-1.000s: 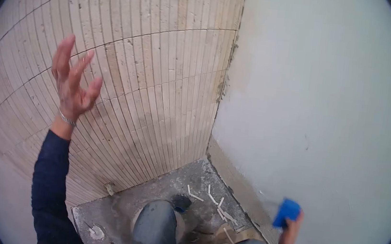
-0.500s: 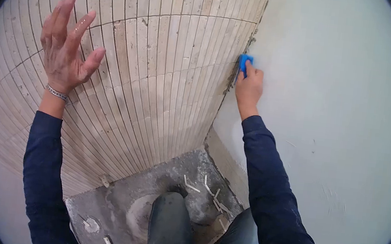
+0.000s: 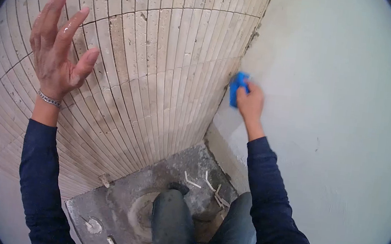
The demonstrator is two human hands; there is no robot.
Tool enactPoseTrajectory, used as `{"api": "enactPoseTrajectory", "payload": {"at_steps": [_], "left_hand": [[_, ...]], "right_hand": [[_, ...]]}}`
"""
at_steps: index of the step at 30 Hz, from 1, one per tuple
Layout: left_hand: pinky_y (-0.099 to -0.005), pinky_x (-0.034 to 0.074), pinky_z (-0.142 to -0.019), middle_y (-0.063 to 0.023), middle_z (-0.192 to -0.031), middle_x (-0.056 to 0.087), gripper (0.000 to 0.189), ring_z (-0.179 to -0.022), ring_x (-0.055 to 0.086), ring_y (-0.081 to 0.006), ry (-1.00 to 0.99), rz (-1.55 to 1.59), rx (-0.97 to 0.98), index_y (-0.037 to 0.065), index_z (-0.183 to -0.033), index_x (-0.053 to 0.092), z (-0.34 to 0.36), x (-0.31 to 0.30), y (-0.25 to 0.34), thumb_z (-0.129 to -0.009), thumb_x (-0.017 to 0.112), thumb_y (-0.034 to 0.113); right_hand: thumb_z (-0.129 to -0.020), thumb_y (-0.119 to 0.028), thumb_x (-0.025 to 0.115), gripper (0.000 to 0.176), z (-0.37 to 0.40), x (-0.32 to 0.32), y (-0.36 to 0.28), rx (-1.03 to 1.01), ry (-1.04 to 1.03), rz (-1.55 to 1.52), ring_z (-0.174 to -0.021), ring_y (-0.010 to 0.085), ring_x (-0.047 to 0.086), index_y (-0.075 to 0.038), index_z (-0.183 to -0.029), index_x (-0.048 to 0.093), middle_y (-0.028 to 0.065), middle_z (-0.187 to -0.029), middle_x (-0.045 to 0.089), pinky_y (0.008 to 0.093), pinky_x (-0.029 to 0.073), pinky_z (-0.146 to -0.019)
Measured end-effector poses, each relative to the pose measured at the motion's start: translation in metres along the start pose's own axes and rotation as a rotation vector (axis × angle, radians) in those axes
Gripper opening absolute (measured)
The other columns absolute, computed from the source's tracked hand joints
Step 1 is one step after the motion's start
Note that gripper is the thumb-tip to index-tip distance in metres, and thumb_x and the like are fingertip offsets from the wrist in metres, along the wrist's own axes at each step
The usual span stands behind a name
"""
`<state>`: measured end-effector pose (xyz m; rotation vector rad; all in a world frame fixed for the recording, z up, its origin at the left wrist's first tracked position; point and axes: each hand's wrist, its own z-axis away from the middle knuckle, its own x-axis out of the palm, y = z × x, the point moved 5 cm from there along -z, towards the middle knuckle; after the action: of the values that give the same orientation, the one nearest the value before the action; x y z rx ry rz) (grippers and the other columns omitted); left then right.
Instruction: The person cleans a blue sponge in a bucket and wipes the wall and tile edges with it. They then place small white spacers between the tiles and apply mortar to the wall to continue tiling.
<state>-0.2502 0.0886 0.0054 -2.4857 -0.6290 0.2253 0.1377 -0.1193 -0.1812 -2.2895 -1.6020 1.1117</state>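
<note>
My right hand (image 3: 252, 101) grips a blue sponge (image 3: 238, 91) at the corner where the tiled wall meets the smooth pale wall. The sponge is slightly blurred and lies along the joint (image 3: 228, 88) between the two walls. My left hand (image 3: 60, 51) is up against the wall of narrow beige tiles (image 3: 163, 70), its fingers spread and holding nothing. The fingertips look wet, and a chain bracelet (image 3: 49, 99) circles that wrist.
The smooth pale wall (image 3: 331, 113) stands to my right. Below, the grey concrete floor (image 3: 118, 209) has several pale strips (image 3: 192, 179) near the corner. A short stub (image 3: 105, 179) sits at the foot of the tiles. My knees (image 3: 172, 216) are bent beneath me.
My right hand has moved down the corner joint with the blue sponge, which has turned to show more of its face. The left hand has shifted slightly left in view, still spread.
</note>
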Motion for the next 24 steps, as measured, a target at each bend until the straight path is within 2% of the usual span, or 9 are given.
{"api": "enactPoseTrajectory", "payload": {"at_steps": [2,6,9,13,18,20,21,23,24], "left_hand": [[-0.0379,0.024,-0.111,-0.0098,-0.149,0.033,0.054,-0.139,0.028,-0.0239,-0.014,0.001,-0.009,0.021,-0.131,0.053,0.001,-0.001,0.001,-0.09,0.046,0.055],[-0.0378,0.024,-0.111,-0.01,-0.149,0.034,0.054,-0.138,0.03,-0.024,-0.022,-0.025,-0.025,0.022,-0.132,0.053,0.0,0.0,0.002,-0.09,0.045,0.056],[-0.0378,0.024,-0.111,-0.0105,-0.149,0.035,0.055,-0.138,0.03,-0.0247,-0.038,-0.034,-0.025,0.021,-0.132,0.052,-0.002,0.001,0.003,-0.09,0.046,0.056],[-0.0379,0.023,-0.111,-0.0106,-0.148,0.036,0.055,-0.138,0.03,-0.025,-0.048,-0.033,-0.006,0.02,-0.132,0.052,-0.005,0.001,0.007,-0.09,0.045,0.056],[-0.0386,0.024,-0.11,-0.0106,-0.148,0.036,0.057,-0.137,0.031,-0.0256,-0.093,-0.093,0.014,0.019,-0.132,0.052,-0.009,0.003,0.01,-0.091,0.044,0.056],[-0.0387,0.024,-0.11,-0.0103,-0.148,0.036,0.057,-0.137,0.031,-0.0258,-0.1,-0.101,0.024,0.019,-0.133,0.052,-0.01,0.004,0.011,-0.091,0.044,0.056],[-0.0388,0.024,-0.11,-0.0099,-0.148,0.036,0.057,-0.137,0.031,-0.026,-0.11,-0.103,0.031,0.019,-0.133,0.051,-0.01,0.004,0.012,-0.091,0.044,0.056],[-0.0387,0.023,-0.11,-0.0095,-0.149,0.035,0.058,-0.137,0.031,-0.0259,-0.112,-0.099,0.039,0.019,-0.134,0.051,-0.011,0.005,0.014,-0.091,0.044,0.056],[-0.0387,0.023,-0.11,-0.0091,-0.149,0.035,0.058,-0.137,0.031,-0.0258,-0.107,-0.097,0.036,0.019,-0.134,0.05,-0.012,0.006,0.015,-0.091,0.044,0.057]], "right_hand": [[-0.08,-0.014,0.057,0.033,-0.026,-0.037,-0.043,-0.153,0.234,-0.09,-0.091,0.0347,0.059,0.0,-0.109,0.065,0.0202,-0.095,0.063,0.0415,0.047,-0.081],[-0.082,-0.01,0.056,0.03,-0.052,-0.007,-0.038,-0.22,0.313,-0.069,-0.09,0.0352,0.058,-0.001,-0.11,0.064,0.0199,-0.093,0.062,0.0424,0.047,-0.079],[-0.082,-0.008,0.056,0.027,-0.027,0.036,-0.015,-0.172,0.216,0.007,-0.086,0.0369,0.059,-0.003,-0.106,0.065,0.0195,-0.09,0.06,0.0452,0.048,-0.076],[-0.081,-0.007,0.056,0.025,0.03,0.071,0.024,0.011,0.019,0.092,-0.082,0.0386,0.059,-0.005,-0.104,0.066,0.0191,-0.09,0.059,0.0488,0.048,-0.072],[-0.079,-0.009,0.056,0.027,0.063,0.065,0.051,0.171,-0.184,0.113,-0.082,0.0363,0.06,-0.006,-0.104,0.068,0.0177,-0.089,0.06,0.0465,0.05,-0.071],[-0.078,-0.011,0.056,0.029,0.06,0.039,0.043,0.166,-0.023,0.033,-0.082,0.0344,0.061,-0.009,-0.104,0.069,0.0157,-0.087,0.061,0.0437,0.05,-0.071],[-0.078,-0.011,0.056,0.029,0.054,0.032,0.038,0.175,-0.024,0.027,-0.082,0.0344,0.061,-0.009,-0.104,0.069,0.0157,-0.087,0.061,0.0437,0.05,-0.071],[-0.079,-0.011,0.056,0.029,0.026,0.004,0.011,-0.028,0.232,-0.1,-0.082,0.0333,0.061,-0.012,-0.105,0.069,0.0149,-0.089,0.06,0.0432,0.05,-0.07],[-0.079,-0.011,0.056,0.029,0.016,0.004,0.008,-0.021,0.234,-0.103,-0.082,0.0333,0.061,-0.012,-0.105,0.069,0.0149,-0.089,0.06,0.0432,0.05,-0.07]]}}
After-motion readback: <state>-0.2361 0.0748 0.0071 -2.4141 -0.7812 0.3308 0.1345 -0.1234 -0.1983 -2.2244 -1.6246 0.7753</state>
